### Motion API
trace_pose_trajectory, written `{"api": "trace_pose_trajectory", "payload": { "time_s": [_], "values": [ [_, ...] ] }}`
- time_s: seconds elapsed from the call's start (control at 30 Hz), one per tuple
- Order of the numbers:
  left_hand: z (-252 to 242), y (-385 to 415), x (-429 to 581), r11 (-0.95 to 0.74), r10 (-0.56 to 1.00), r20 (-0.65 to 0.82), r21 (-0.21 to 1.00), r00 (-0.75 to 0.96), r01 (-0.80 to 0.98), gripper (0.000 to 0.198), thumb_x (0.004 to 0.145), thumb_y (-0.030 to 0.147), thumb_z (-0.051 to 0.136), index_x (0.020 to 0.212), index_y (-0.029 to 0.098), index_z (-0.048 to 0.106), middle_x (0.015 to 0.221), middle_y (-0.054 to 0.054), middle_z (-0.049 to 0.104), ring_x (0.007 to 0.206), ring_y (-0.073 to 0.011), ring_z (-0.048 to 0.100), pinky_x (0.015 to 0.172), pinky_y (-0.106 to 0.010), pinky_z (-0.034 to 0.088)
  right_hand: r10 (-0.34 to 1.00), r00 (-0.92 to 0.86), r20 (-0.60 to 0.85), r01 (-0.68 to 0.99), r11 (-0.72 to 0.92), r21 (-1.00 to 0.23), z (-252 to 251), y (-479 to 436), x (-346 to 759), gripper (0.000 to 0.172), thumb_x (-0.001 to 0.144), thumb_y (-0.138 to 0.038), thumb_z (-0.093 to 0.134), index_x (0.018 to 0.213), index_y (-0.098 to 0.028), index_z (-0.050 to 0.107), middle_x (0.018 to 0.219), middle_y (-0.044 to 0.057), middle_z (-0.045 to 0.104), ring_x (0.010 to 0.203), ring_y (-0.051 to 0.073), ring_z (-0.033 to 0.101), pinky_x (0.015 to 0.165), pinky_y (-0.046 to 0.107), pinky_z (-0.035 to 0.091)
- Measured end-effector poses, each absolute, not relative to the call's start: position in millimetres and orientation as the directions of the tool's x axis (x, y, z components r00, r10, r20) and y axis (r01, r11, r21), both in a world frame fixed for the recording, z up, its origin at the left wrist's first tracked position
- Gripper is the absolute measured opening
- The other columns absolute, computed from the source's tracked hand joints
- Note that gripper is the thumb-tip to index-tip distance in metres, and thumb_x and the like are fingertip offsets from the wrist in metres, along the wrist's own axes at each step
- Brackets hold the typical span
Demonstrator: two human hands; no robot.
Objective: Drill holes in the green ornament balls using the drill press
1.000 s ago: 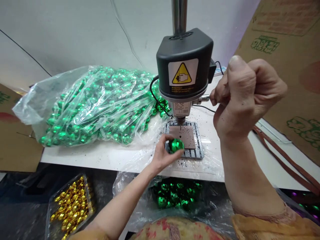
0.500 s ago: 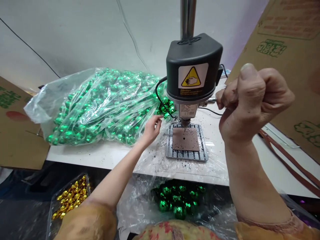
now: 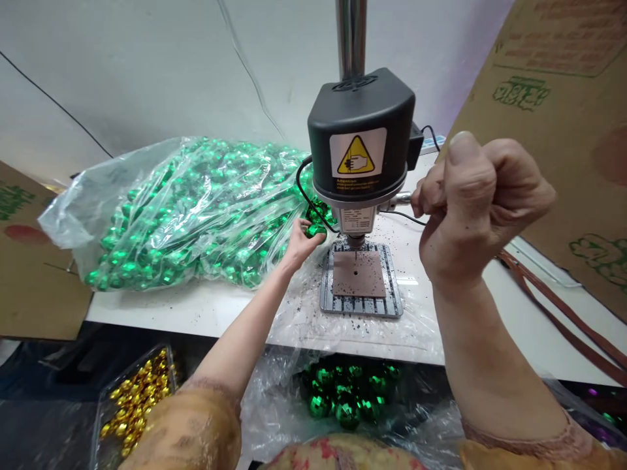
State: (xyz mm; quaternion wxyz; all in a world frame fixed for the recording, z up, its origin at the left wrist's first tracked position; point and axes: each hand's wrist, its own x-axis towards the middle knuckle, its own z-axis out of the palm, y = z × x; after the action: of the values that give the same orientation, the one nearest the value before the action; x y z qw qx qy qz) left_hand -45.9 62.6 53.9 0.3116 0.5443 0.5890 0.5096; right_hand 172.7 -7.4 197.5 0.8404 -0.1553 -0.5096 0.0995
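Observation:
My left hand [image 3: 302, 240] is at the mouth of the clear plastic bag [image 3: 73, 202], thumb and fingers closed round a shiny green faceted ball [image 3: 317, 230]. More green balls [image 3: 147, 251] fill the bag. My right hand [image 3: 480, 202] is raised in a fist round the feed handle [image 3: 404, 198] of the black drill press [image 3: 360, 130]; the grip end is hidden in the fist. Below the drill chuck, a brown board [image 3: 360, 284] with a small dark hole lies on the slotted metal base [image 3: 396, 303]. The bit tip stands above the board.
Dark shavings and plastic film lie on the white table [image 3: 161, 313]. Below its front edge, several green balls [image 3: 347, 412] sit in plastic, with gold balls [image 3: 140, 391] in a clear tray [image 3: 98, 418]. Cardboard boxes [image 3: 548, 143] flank the table; brown straps [image 3: 553, 313] lie at right.
My left hand has moved slightly to the right and closed on a green ball at the bag's mouth. My right hand keeps its grip on the handle. The whole view has shifted slightly.

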Motion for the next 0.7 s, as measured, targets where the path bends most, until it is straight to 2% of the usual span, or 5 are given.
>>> {"api": "trace_pose_trajectory", "payload": {
  "time_s": [0.1, 0.2, 0.3, 0.43, 0.7],
  "values": [
    [54, 24, -45, -0.022, 0.975, 0.019, 1.0, -0.219, -0.011, 0.049, 0.068, 0.039, 0.087, 0.099, 0.021, 0.054, 0.086, 0.001, 0.066, 0.077, -0.0154, 0.065, 0.074, -0.029, 0.053, 0.331, 0.474, 0.816, 0.008, 0.925, -0.379, 197, -7, 172, 0.055, 0.091, -0.038, 0.07, 0.058, -0.023, 0.028, 0.049, -0.007, 0.029, 0.043, 0.009, 0.033, 0.045, 0.033, 0.022],
    [53, -5, -38, -0.021, 0.989, -0.007, 0.982, -0.148, -0.187, 0.057, 0.069, 0.05, 0.088, 0.109, 0.02, 0.059, 0.096, -0.003, 0.072, 0.085, -0.017, 0.069, 0.08, -0.031, 0.054, 0.343, 0.484, 0.805, -0.001, 0.92, -0.392, 198, -9, 171, 0.055, 0.091, -0.04, 0.071, 0.058, -0.023, 0.03, 0.049, -0.007, 0.03, 0.043, 0.008, 0.033, 0.045, 0.033, 0.022],
    [50, -18, -29, -0.094, 0.991, 0.08, 0.986, -0.103, -0.139, 0.061, 0.068, 0.052, 0.091, 0.113, 0.02, 0.065, 0.102, -0.005, 0.074, 0.094, -0.0184, 0.07, 0.087, -0.032, 0.054, 0.361, 0.495, 0.79, 0.011, 0.907, -0.421, 199, -12, 169, 0.054, 0.091, -0.044, 0.071, 0.059, -0.023, 0.032, 0.05, -0.007, 0.03, 0.044, 0.008, 0.03, 0.046, 0.033, 0.023],
    [40, -19, -16, -0.173, 0.981, 0.167, 0.983, -0.095, -0.064, 0.058, 0.066, 0.051, 0.094, 0.105, 0.021, 0.063, 0.095, -0.003, 0.074, 0.09, -0.0176, 0.069, 0.085, -0.031, 0.054, 0.39, 0.503, 0.771, 0.036, 0.882, -0.47, 199, -13, 168, 0.055, 0.091, -0.045, 0.069, 0.059, -0.024, 0.031, 0.051, -0.006, 0.028, 0.046, 0.01, 0.029, 0.049, 0.035, 0.025],
    [21, -11, -2, -0.237, 0.972, 0.235, 0.97, 0.027, 0.054, 0.06, 0.073, 0.061, 0.087, 0.106, 0.021, 0.057, 0.1, -0.005, 0.072, 0.095, -0.0199, 0.07, 0.086, -0.035, 0.056, 0.358, 0.478, 0.802, 0.002, 0.913, -0.409, 195, -8, 170, 0.049, 0.094, -0.035, 0.066, 0.06, -0.024, 0.032, 0.052, -0.006, 0.031, 0.044, 0.011, 0.031, 0.049, 0.035, 0.025]
  ]
}}
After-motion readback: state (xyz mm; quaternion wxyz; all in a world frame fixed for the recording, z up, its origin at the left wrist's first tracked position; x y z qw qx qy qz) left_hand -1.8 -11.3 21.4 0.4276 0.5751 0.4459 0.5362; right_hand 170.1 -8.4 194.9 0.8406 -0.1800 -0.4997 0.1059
